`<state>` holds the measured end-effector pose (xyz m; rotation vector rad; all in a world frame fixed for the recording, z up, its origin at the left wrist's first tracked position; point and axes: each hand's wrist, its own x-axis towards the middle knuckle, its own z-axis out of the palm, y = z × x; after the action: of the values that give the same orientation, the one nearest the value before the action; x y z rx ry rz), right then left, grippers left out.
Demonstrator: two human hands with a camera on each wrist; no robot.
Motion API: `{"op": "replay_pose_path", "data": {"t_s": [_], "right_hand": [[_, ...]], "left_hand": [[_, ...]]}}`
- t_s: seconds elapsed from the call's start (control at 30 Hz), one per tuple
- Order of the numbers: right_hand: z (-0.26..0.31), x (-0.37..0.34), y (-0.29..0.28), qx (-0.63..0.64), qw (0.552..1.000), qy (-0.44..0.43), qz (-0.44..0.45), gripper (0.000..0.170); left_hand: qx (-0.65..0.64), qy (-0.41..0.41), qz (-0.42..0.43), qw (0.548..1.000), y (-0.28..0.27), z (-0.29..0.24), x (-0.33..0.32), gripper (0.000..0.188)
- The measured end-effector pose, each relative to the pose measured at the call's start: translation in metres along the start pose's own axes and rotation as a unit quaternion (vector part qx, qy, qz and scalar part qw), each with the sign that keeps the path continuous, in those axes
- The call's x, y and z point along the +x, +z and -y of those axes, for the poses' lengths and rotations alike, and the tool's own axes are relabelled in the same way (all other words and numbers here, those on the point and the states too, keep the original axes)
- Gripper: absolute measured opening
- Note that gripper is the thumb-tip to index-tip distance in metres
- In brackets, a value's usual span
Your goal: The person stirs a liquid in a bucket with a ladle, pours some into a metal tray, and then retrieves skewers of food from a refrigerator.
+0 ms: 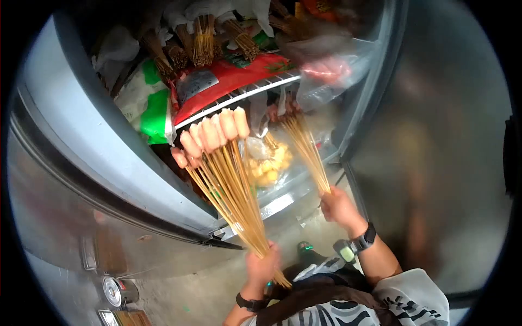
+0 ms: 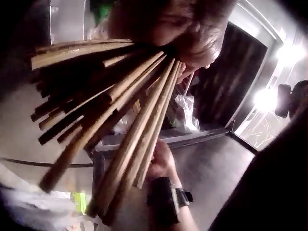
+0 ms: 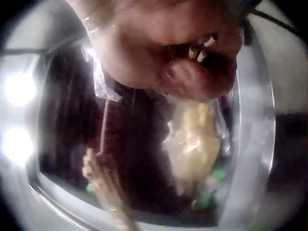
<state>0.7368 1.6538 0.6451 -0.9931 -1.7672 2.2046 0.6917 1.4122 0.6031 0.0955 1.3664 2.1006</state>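
My left hand (image 1: 262, 263) grips a thick bundle of bamboo skewers (image 1: 234, 201) low on the sticks. Pink sausage pieces (image 1: 209, 133) cap their upper ends, in front of the shelf. The bare stick ends (image 2: 130, 125) fan out beneath that hand in the left wrist view. In my right hand (image 1: 340, 206) is a thinner bundle of skewers (image 1: 307, 144), its fingers curled round the lower sticks. The tops of these reach under the shelf, where small dark reddish pieces (image 1: 280, 111) show. A few stick ends (image 3: 199, 50) poke out of the right fist in the right wrist view.
An upright fridge stands open, its metal door (image 1: 435, 163) on the right. The wire shelf (image 1: 239, 98) bears a red bag (image 1: 234, 81) and several bagged skewer bundles (image 1: 204, 41). Below hangs or lies a clear bag of yellow food (image 1: 269, 165). A metal can (image 1: 120, 292) stands lower left.
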Motion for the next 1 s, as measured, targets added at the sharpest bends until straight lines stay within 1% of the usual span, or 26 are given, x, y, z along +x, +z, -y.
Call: {"op": "replay_pose_path", "data": {"t_s": [0.03,0.1,0.13,0.2,0.23,0.27,0.33,0.37,0.43,0.47,0.53,0.57,0.6,0.63,0.67,0.7,0.73,0.77,0.8,0.87,0.9,0.93,1.0], "right_hand": [[-0.003,-0.015,0.006,0.005,1.0,-0.001,-0.009,0.014],[-0.012,-0.043,0.017,0.098,0.995,0.033,-0.01,0.015],[-0.017,-0.051,0.024,0.101,0.994,0.03,-0.02,0.015],[-0.028,-0.061,0.036,0.062,0.997,-0.009,-0.044,0.014],[-0.036,-0.068,0.039,0.029,0.998,-0.012,-0.051,0.015],[-0.048,-0.076,0.044,0.028,0.998,-0.013,-0.054,0.015],[-0.076,-0.096,0.055,0.053,0.997,-0.029,-0.042,0.016],[-0.088,-0.106,0.058,0.052,0.997,-0.027,-0.04,0.016],[-0.11,-0.124,0.062,0.061,0.997,-0.046,0.004,0.014],[-0.12,-0.13,0.063,0.061,0.997,-0.047,0.01,0.014],[-0.134,-0.137,0.062,0.093,0.992,-0.026,0.083,0.014],[-0.137,-0.143,0.06,0.037,0.995,-0.01,0.097,0.015],[-0.144,-0.145,0.06,0.038,0.994,-0.008,0.105,0.015],[-0.154,-0.148,0.06,-0.083,0.977,-0.166,0.106,0.016],[-0.162,-0.153,0.058,-0.198,0.922,-0.317,0.104,0.017],[-0.163,-0.161,0.052,-0.193,0.923,-0.313,0.114,0.017],[-0.162,-0.17,0.043,-0.179,0.951,-0.14,0.211,0.025],[-0.16,-0.18,0.037,-0.161,0.939,0.037,0.302,0.034],[-0.155,-0.191,0.034,-0.159,0.935,0.042,0.315,0.034],[-0.15,-0.211,0.035,-0.097,0.917,0.034,0.384,0.052],[-0.198,-0.212,0.028,-0.175,0.898,-0.14,0.379,0.061],[-0.198,-0.216,0.027,-0.172,0.892,-0.136,0.394,0.061],[-0.19,-0.216,0.031,-0.228,0.801,-0.113,0.542,0.052]], "left_hand": [[0.004,-0.005,0.008,1.0,-0.002,-0.006,0.001,0.007],[0.096,0.021,0.06,0.993,-0.002,-0.02,0.005,0.012],[0.097,0.017,0.071,0.993,0.002,-0.021,0.007,0.012],[0.014,0.119,0.098,0.988,0.008,-0.018,0.011,0.012],[0.026,0.092,0.131,0.987,0.003,-0.021,0.012,0.016],[0.025,0.091,0.134,0.986,0.003,-0.02,0.011,0.016],[0.023,0.129,0.125,0.984,0.004,-0.014,0.005,0.013],[0.023,0.128,0.122,0.984,0.002,-0.009,0.002,0.013],[-0.003,0.136,0.146,0.98,0.0,0.0,-0.005,0.013],[-0.001,0.141,0.142,0.98,0.001,0.0,-0.011,0.013],[0.004,0.107,0.14,0.984,0.004,0.001,-0.026,0.011],[0.081,0.117,0.14,0.98,-0.003,0.008,-0.028,0.01],[0.084,0.118,0.132,0.981,0.002,0.009,-0.034,0.01],[0.039,0.102,0.136,0.985,0.011,0.007,-0.044,0.011],[-0.005,0.085,0.138,0.987,0.017,0.006,-0.056,0.012],[-0.002,0.083,0.127,0.988,0.019,0.007,-0.068,0.012],[0.012,0.059,0.126,0.99,0.019,0.007,-0.08,0.012],[0.026,0.036,0.125,0.991,0.018,0.01,-0.091,0.013],[0.028,0.036,0.111,0.993,0.015,0.017,-0.101,0.013],[0.074,0.001,0.092,0.993,0.0,0.035,-0.129,0.013],[0.072,0.005,0.073,0.995,-0.005,0.044,-0.144,0.012],[0.072,0.006,0.056,0.996,-0.008,0.043,-0.16,0.012],[0.14,-0.021,0.017,0.99,-0.016,0.034,-0.197,0.015]]}}
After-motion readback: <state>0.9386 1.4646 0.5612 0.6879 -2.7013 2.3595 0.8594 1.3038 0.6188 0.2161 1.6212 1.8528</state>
